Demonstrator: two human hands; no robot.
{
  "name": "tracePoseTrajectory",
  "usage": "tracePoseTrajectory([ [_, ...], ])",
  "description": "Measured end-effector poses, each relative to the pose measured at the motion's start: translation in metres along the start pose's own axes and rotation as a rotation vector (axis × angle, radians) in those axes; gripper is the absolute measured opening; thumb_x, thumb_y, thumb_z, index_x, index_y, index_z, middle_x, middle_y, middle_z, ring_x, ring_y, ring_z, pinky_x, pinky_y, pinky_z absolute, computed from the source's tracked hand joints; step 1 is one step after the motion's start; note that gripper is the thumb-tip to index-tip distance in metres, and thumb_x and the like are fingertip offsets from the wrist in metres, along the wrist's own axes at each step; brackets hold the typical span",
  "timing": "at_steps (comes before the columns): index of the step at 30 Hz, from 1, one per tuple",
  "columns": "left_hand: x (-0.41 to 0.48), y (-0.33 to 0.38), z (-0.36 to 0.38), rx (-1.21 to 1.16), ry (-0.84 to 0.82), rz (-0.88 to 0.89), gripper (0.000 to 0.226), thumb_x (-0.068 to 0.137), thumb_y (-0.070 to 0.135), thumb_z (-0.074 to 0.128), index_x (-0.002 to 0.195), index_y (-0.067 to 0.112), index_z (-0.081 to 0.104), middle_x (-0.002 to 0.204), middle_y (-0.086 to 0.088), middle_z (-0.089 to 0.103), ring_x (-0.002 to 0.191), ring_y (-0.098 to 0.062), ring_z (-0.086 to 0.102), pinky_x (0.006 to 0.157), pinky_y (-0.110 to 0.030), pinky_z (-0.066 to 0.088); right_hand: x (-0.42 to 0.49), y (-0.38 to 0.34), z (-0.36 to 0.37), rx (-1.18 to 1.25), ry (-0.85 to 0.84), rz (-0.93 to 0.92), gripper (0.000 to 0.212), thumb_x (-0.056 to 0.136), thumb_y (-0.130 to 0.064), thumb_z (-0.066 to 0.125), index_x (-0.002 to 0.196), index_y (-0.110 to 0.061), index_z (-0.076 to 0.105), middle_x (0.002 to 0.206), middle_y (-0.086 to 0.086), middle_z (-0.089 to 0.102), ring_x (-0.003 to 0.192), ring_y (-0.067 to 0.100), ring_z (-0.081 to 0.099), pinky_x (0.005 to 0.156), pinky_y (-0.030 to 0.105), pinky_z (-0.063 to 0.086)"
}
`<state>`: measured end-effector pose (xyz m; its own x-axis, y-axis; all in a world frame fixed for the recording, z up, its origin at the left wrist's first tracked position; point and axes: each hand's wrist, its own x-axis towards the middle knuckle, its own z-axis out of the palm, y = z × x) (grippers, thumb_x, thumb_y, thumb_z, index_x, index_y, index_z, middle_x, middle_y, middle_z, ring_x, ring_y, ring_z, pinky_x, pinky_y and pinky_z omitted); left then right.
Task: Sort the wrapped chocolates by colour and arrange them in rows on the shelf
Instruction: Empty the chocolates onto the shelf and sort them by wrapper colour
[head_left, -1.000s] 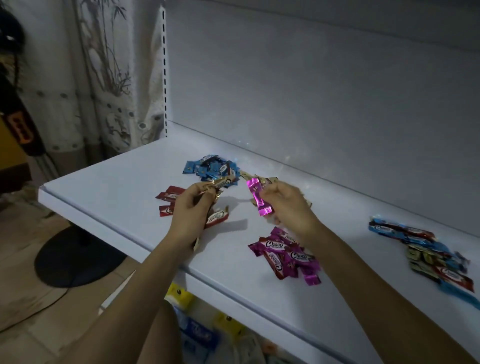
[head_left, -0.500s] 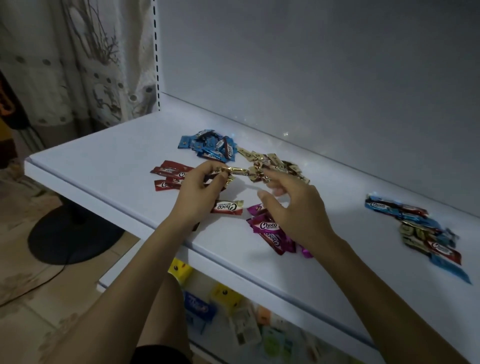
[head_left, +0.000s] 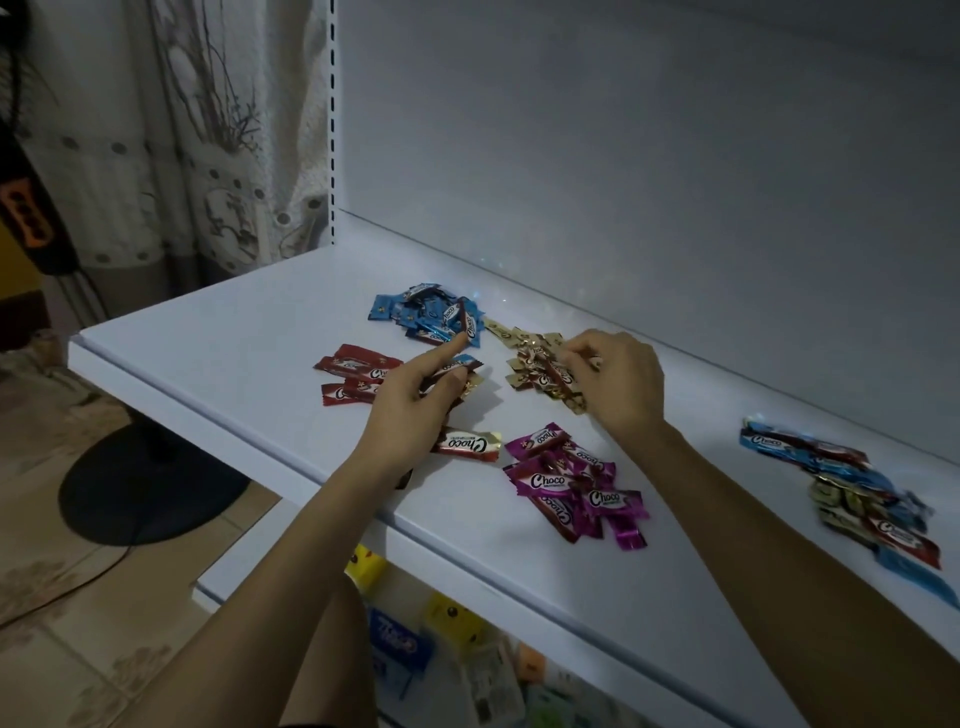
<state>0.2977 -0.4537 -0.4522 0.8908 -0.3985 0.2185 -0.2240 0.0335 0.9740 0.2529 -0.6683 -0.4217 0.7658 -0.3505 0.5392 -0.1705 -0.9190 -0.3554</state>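
Sorted heaps of wrapped chocolates lie on the white shelf (head_left: 218, 343): blue pile (head_left: 415, 314) at the back, red pile (head_left: 349, 375) to the left, gold pile (head_left: 535, 371) in the middle, magenta pile (head_left: 569, 486) in front. One red-and-gold chocolate (head_left: 467, 445) lies alone. My left hand (head_left: 410, 402) grips a few chocolates, a blue and a gold one showing, with its index finger stretched toward the blue pile. My right hand (head_left: 621, 387) rests on the gold pile, fingertips curled and pinching a gold wrapper.
An unsorted mixed pile (head_left: 862, 493) lies at the shelf's right. The shelf's back panel (head_left: 623, 182) rises close behind the piles. A lower shelf with packaged goods (head_left: 452, 654) shows below. A black round stand base (head_left: 140, 488) sits on the floor at left.
My right hand put the magenta chocolate down on the magenta pile and moved back to the gold pile. My left hand shifted right and stretched its index finger toward the blue pile.
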Motion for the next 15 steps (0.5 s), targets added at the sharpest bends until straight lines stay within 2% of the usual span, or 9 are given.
tracePoseTrajectory([
  [4,-0.002,0.002,-0.001,0.015,-0.003,0.003,0.039,0.101,0.026,0.046,0.139,0.037,0.046,0.148,0.005,0.044,0.135,-0.016,0.040,0.113,-0.045,0.034,-0.001,0.013,0.008,-0.178,-0.180,-0.171,0.016,0.089,-0.029,0.063,0.087,-0.022,0.077,0.075,-0.001,0.071,0.080,0.022,0.057,0.088,0.036,0.039],
  [6,-0.003,0.003,-0.001,0.025,-0.009,0.006,0.042,0.101,0.027,0.045,0.141,0.040,0.041,0.149,0.003,0.042,0.132,-0.018,0.042,0.111,-0.044,0.037,-0.001,0.008,0.006,-0.220,-0.146,-0.180,0.025,0.093,-0.033,0.055,0.086,-0.022,0.076,0.072,-0.002,0.068,0.078,0.021,0.057,0.088,0.039,0.040],
  [7,-0.004,0.003,-0.001,0.029,-0.015,0.015,0.044,0.101,0.027,0.045,0.143,0.041,0.038,0.148,0.003,0.042,0.130,-0.017,0.045,0.110,-0.041,0.039,-0.002,0.002,0.004,-0.216,-0.114,-0.178,0.026,0.094,-0.034,0.053,0.091,-0.022,0.075,0.078,-0.002,0.070,0.082,0.021,0.058,0.086,0.037,0.040],
  [9,-0.005,0.006,0.000,0.043,-0.042,0.059,0.051,0.101,0.027,0.046,0.146,0.041,0.030,0.145,0.013,0.040,0.120,0.002,0.047,0.100,-0.017,0.043,-0.007,-0.022,-0.001,-0.053,-0.108,-0.127,0.028,0.095,-0.037,0.052,0.096,-0.020,0.073,0.085,-0.002,0.071,0.082,0.019,0.060,0.077,0.032,0.041],
  [10,-0.006,0.007,0.000,0.049,-0.058,0.082,0.054,0.100,0.026,0.047,0.147,0.041,0.026,0.142,0.020,0.035,0.112,0.014,0.044,0.090,-0.004,0.041,-0.010,-0.039,-0.004,0.122,-0.170,-0.052,0.030,0.095,-0.040,0.052,0.094,-0.019,0.073,0.082,-0.001,0.071,0.077,0.019,0.062,0.071,0.032,0.044],
  [11,-0.006,0.007,0.000,0.048,-0.071,0.101,0.055,0.100,0.024,0.048,0.147,0.042,0.024,0.142,0.022,0.031,0.108,0.021,0.040,0.082,0.003,0.037,-0.011,-0.056,-0.006,0.318,-0.278,0.053,0.034,0.094,-0.044,0.053,0.092,-0.016,0.073,0.079,0.001,0.071,0.074,0.018,0.064,0.069,0.032,0.047],
  [12,-0.005,0.005,0.000,0.037,-0.083,0.117,0.056,0.100,0.022,0.048,0.146,0.042,0.023,0.144,0.022,0.029,0.111,0.022,0.039,0.081,0.004,0.037,-0.012,-0.071,-0.008,0.472,-0.397,0.160,0.037,0.092,-0.046,0.054,0.091,-0.014,0.073,0.080,0.001,0.071,0.074,0.015,0.066,0.070,0.031,0.051],
  [13,-0.006,0.004,-0.001,0.018,-0.092,0.126,0.057,0.099,0.021,0.049,0.145,0.043,0.023,0.149,0.018,0.028,0.119,0.014,0.042,0.086,0.000,0.039,-0.013,-0.081,-0.009,0.556,-0.506,0.245,0.035,0.091,-0.046,0.057,0.088,-0.015,0.072,0.082,-0.001,0.071,0.075,0.011,0.066,0.070,0.027,0.051],
  [15,-0.006,0.002,-0.003,-0.009,-0.097,0.113,0.057,0.098,0.022,0.051,0.144,0.043,0.024,0.154,0.005,0.033,0.130,-0.007,0.046,0.098,-0.017,0.044,-0.011,-0.088,-0.006,0.651,-0.628,0.336,0.018,0.087,-0.037,0.065,0.085,-0.021,0.070,0.085,-0.007,0.070,0.077,0.004,0.064,0.066,0.021,0.045],
])
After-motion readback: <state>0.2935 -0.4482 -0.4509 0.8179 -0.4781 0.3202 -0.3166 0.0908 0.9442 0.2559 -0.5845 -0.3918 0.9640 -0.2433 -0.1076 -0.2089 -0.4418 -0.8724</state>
